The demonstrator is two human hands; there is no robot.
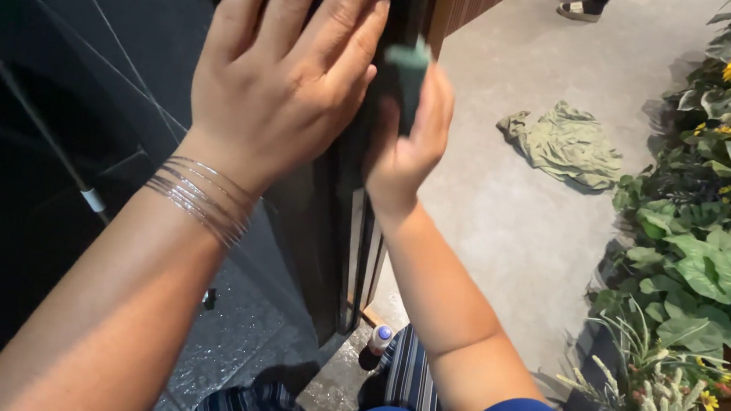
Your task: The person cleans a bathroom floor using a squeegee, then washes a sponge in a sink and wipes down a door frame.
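My left hand (285,71) lies flat, fingers together, against the dark glass panel (68,74), close to its black edge frame (359,223). Thin silver bangles ring that wrist. My right hand (406,143) grips a small dark green cloth (405,72) and presses it onto the outer edge of the frame, just right of my left hand. Part of the cloth is hidden behind my fingers.
A crumpled olive-green rag (565,144) lies on the light stone floor (505,218). A planter of leafy plants and yellow flowers (715,236) runs along the right. A small bottle with a blue cap (380,339) stands at the frame's foot. Another person's shoes (581,6) show at top.
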